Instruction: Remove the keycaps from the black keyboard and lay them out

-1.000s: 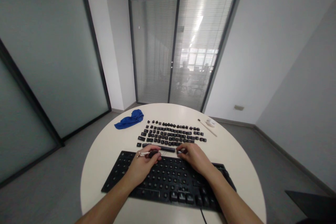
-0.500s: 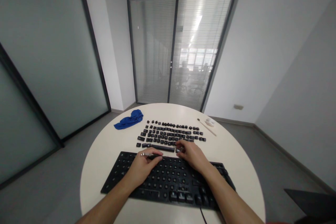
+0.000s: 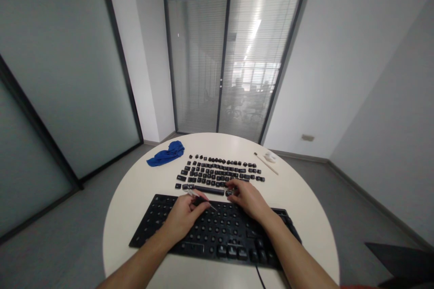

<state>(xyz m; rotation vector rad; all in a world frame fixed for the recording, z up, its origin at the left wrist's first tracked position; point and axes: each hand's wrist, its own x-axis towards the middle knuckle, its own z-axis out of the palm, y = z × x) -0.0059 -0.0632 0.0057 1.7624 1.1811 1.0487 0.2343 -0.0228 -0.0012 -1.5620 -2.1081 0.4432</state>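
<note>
A black keyboard (image 3: 217, 235) with most of its keycaps off lies across the near half of the table. My left hand (image 3: 186, 214) rests over its upper left part, closed round a slim screwdriver (image 3: 200, 200) with a dark handle and a thin metal tip pointing right over the bare switches. Beyond the keyboard's far edge, my right hand (image 3: 246, 196) has its thumb and fingertips at a loose black keycap (image 3: 228, 193) and seems to pinch it. The long spacebar (image 3: 209, 190) lies just left of it. Rows of removed keycaps (image 3: 217, 172) stand farther back, partly hidden by my right fingers.
The round cream table (image 3: 130, 207) also bears a crumpled blue cloth (image 3: 166, 154) at the far left. A thin brush (image 3: 266, 164) and a small white wad (image 3: 270, 157) lie at the far right. The keyboard's cable (image 3: 260, 277) runs off the near side.
The screwdriver has tilted in my left hand, its tip now showing farther right and lower over the keyboard. My right hand stays almost in place at the keycap.
</note>
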